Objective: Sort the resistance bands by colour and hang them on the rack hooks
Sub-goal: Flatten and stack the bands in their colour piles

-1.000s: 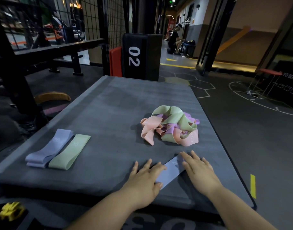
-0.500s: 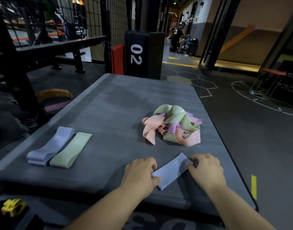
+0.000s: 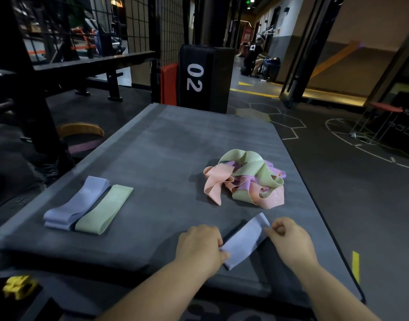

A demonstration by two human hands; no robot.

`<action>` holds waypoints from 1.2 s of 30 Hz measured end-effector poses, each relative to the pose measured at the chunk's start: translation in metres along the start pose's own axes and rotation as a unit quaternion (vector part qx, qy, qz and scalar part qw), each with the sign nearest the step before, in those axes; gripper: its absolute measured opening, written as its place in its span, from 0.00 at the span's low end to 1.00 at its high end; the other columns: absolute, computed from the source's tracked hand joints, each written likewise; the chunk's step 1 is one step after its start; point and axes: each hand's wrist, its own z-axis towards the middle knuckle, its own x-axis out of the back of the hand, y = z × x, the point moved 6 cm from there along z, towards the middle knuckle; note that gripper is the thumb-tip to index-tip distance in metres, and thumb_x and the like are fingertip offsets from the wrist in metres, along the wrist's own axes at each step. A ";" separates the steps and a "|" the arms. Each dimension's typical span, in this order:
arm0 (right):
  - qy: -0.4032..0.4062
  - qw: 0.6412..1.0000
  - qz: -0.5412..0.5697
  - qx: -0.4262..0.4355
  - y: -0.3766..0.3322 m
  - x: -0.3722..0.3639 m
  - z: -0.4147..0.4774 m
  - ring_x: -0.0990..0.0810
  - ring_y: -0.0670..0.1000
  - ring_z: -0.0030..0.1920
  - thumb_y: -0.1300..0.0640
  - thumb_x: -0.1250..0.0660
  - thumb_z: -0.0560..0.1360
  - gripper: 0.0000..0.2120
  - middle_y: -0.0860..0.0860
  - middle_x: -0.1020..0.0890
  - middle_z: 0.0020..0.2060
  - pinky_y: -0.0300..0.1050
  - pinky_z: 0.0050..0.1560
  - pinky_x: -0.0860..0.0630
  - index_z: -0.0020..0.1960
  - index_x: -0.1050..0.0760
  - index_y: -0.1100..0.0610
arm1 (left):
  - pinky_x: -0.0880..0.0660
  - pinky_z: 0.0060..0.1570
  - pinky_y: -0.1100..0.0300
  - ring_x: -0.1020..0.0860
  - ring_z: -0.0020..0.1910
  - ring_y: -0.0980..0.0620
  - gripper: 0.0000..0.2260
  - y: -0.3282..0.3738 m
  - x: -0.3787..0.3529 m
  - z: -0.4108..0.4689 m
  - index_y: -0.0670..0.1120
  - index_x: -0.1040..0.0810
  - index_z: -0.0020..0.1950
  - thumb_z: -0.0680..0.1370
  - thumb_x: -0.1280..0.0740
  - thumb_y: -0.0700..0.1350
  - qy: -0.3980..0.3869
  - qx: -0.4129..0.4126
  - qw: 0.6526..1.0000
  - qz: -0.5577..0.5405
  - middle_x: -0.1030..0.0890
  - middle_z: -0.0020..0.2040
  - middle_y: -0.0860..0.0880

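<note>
My left hand (image 3: 200,245) was curled into a loose fist at the near end of a pale lavender band (image 3: 244,240), with the thumb and bent fingers pinching that end. My right hand (image 3: 291,242) was curled the same way at the far end, its knuckles up and its fingertips tucked under, gripping the band's far corner. The band ran flat and taut between my two hands on a slant, its near end toward me and its far end toward the right, at the near edge of the grey mat (image 3: 164,158). A dark shadow ran along its left side, and I could not tell whether it lay on the mat or sat just off it. Just beyond it on the right half of the mat was the tangled pile (image 3: 245,179) of bands, with peach, light green and purple loops wound through one another and not touching the one I held. Well apart on the left half lay two sorted lots side by side and touching: a folded lavender stack (image 3: 77,205) and, on its right, a flattened green band (image 3: 105,210), both slanted the same way. Past the far end of the mat stood a black pad marked 02 (image 3: 198,77) with an orange pad (image 3: 169,84) against its left side, and black wire mesh (image 3: 143,24) rose behind them. A small yellow thing (image 3: 18,287), too blurred to name, lay low on my left below the mat's edge.
</note>
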 end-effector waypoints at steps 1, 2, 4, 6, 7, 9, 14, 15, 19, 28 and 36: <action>0.000 1.000 0.018 -0.004 0.000 0.001 0.000 0.25 0.48 0.41 0.52 0.33 0.77 0.06 0.46 0.22 0.40 0.41 0.35 0.31 0.44 0.28 0.53 | 0.29 0.51 0.57 0.23 0.54 0.50 0.10 0.000 0.001 -0.001 0.52 0.22 0.52 0.75 0.33 0.55 0.004 -0.004 1.000 -0.012 0.20 0.53 0.53; 0.000 0.999 0.036 -0.008 -0.001 0.002 0.000 0.24 0.48 0.41 0.52 0.33 0.77 0.06 0.47 0.21 0.40 0.40 0.35 0.31 0.44 0.28 0.53 | 0.29 0.49 0.58 0.23 0.53 0.51 0.08 0.000 0.002 -0.002 0.52 0.23 0.50 0.75 0.33 0.54 0.006 -0.006 1.000 -0.026 0.20 0.52 0.53; 0.001 0.997 0.071 -0.020 -0.003 0.003 0.000 0.23 0.50 0.41 0.52 0.32 0.76 0.07 0.48 0.20 0.40 0.42 0.36 0.29 0.44 0.27 0.53 | 0.29 0.45 0.60 0.24 0.48 0.53 0.06 -0.004 0.005 -0.005 0.54 0.25 0.48 0.75 0.33 0.53 0.001 -0.002 0.998 -0.058 0.21 0.49 0.54; 0.003 0.995 0.094 -0.027 -0.008 0.001 0.000 0.21 0.52 0.42 0.52 0.31 0.76 0.07 0.50 0.19 0.39 0.45 0.38 0.25 0.44 0.27 0.54 | 0.29 0.45 0.59 0.25 0.46 0.53 0.06 -0.010 0.006 -0.007 0.54 0.27 0.47 0.75 0.33 0.53 -0.019 0.014 0.995 -0.097 0.21 0.48 0.54; 0.004 0.994 0.105 -0.029 -0.010 -0.001 0.000 0.20 0.53 0.41 0.52 0.31 0.76 0.08 0.50 0.18 0.39 0.48 0.41 0.23 0.44 0.26 0.54 | 0.28 0.46 0.58 0.24 0.47 0.53 0.07 -0.014 0.005 -0.008 0.54 0.28 0.47 0.74 0.32 0.53 -0.032 0.026 0.992 -0.122 0.21 0.47 0.55; 0.005 0.992 0.119 -0.030 -0.018 -0.007 -0.001 0.18 0.54 0.39 0.53 0.30 0.75 0.08 0.51 0.17 0.37 0.51 0.44 0.21 0.44 0.26 0.55 | 0.26 0.48 0.58 0.22 0.48 0.53 0.08 -0.025 0.008 -0.010 0.55 0.28 0.47 0.73 0.30 0.53 -0.050 0.051 0.984 -0.162 0.21 0.47 0.56; -0.018 0.995 0.095 0.002 -0.055 -0.026 0.002 0.18 0.52 0.38 0.54 0.31 0.75 0.05 0.51 0.18 0.36 0.53 0.43 0.20 0.45 0.24 0.55 | 0.25 0.47 0.59 0.20 0.48 0.52 0.06 -0.057 0.027 -0.015 0.54 0.22 0.45 0.72 0.29 0.54 -0.055 0.080 0.975 -0.200 0.18 0.45 0.54; -0.025 0.996 0.080 0.016 -0.066 -0.030 0.003 0.19 0.52 0.37 0.54 0.31 0.75 0.04 0.51 0.18 0.35 0.49 0.40 0.21 0.45 0.24 0.54 | 0.26 0.45 0.60 0.20 0.46 0.52 0.06 -0.065 0.031 -0.017 0.54 0.23 0.44 0.72 0.29 0.54 -0.048 0.086 0.973 -0.210 0.19 0.43 0.55; -0.022 0.995 0.057 0.077 -0.116 -0.050 0.007 0.22 0.50 0.33 0.55 0.30 0.74 0.07 0.50 0.19 0.32 0.42 0.32 0.30 0.41 0.25 0.57 | 0.33 0.31 0.65 0.26 0.35 0.56 0.08 -0.101 0.052 -0.026 0.52 0.25 0.39 0.72 0.30 0.53 0.000 0.115 0.970 -0.215 0.24 0.34 0.56; -0.066 0.989 0.071 0.115 -0.215 -0.112 0.007 0.23 0.47 0.34 0.58 0.30 0.73 0.06 0.48 0.21 0.32 0.31 0.26 0.33 0.43 0.24 0.60 | 0.32 0.35 0.59 0.26 0.35 0.52 0.10 -0.170 0.093 -0.040 0.48 0.28 0.35 0.72 0.33 0.53 0.059 0.177 0.949 -0.252 0.25 0.32 0.53; -0.107 0.979 0.062 0.162 -0.304 -0.162 0.007 0.22 0.52 0.42 0.56 0.31 0.72 0.05 0.51 0.19 0.36 0.40 0.36 0.33 0.43 0.24 0.57 | 0.33 0.34 0.60 0.23 0.40 0.49 0.09 -0.237 0.130 -0.055 0.49 0.28 0.37 0.73 0.33 0.50 0.189 0.241 0.901 -0.306 0.22 0.37 0.49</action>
